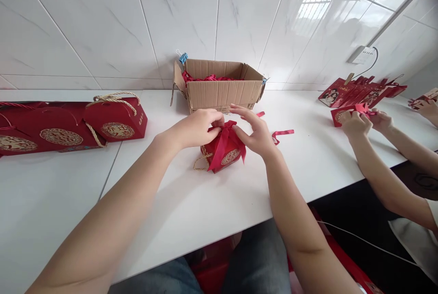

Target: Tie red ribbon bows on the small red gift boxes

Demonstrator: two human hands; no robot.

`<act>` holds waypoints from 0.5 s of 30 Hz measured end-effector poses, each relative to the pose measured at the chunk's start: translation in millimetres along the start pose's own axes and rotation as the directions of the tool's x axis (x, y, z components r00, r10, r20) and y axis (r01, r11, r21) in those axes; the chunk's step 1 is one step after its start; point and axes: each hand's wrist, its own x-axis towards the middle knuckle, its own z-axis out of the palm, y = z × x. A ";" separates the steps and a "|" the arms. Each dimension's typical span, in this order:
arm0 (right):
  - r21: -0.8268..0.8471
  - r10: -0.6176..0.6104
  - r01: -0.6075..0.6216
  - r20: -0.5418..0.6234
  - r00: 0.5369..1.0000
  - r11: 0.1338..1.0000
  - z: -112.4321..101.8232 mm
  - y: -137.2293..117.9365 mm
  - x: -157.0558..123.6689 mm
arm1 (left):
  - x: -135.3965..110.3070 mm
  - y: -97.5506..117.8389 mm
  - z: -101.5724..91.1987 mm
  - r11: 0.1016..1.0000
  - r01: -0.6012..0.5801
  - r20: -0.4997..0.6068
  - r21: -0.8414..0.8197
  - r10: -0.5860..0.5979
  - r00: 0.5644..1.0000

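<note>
A small red gift box [230, 157] with a gold round emblem stands on the white table in front of me. A red ribbon [222, 144] is tied in a bow on its top, with tails hanging down the front. My left hand [201, 126] is at the bow's left side, its thumb and fingers closed on the ribbon. On the right, my right hand [253, 133] has its fingers spread, the thumb against the bow's right side. A twisted gold cord handle [201, 162] hangs at the box's left.
Behind the box stands a cardboard box [224, 93] with red ribbons inside. Loose ribbon [283, 133] lies to the right. Several finished-looking red boxes [61, 132] line the left. At right, a co-worker's hands [357, 124] hold another red box [337, 116] near red bags [359, 93].
</note>
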 end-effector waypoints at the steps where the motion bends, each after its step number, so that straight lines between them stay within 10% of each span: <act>1: 0.006 -0.010 0.010 0.047 0.999 1.000 0.5 0.4 1.5 | -0.2 0.1 -0.6 1.000 0.004 0.005 -0.004 -0.003 1.000; 6: 0.000 -0.048 0.049 0.208 0.977 0.999 -4.7 5.7 7.8 | -1.3 1.4 -4.0 0.999 0.041 0.015 0.006 -0.041 0.999; 15: -0.125 -0.201 0.219 0.146 0.969 0.968 -0.2 11.7 2.5 | -0.5 1.2 -1.7 0.995 0.039 -0.001 0.093 -0.039 0.999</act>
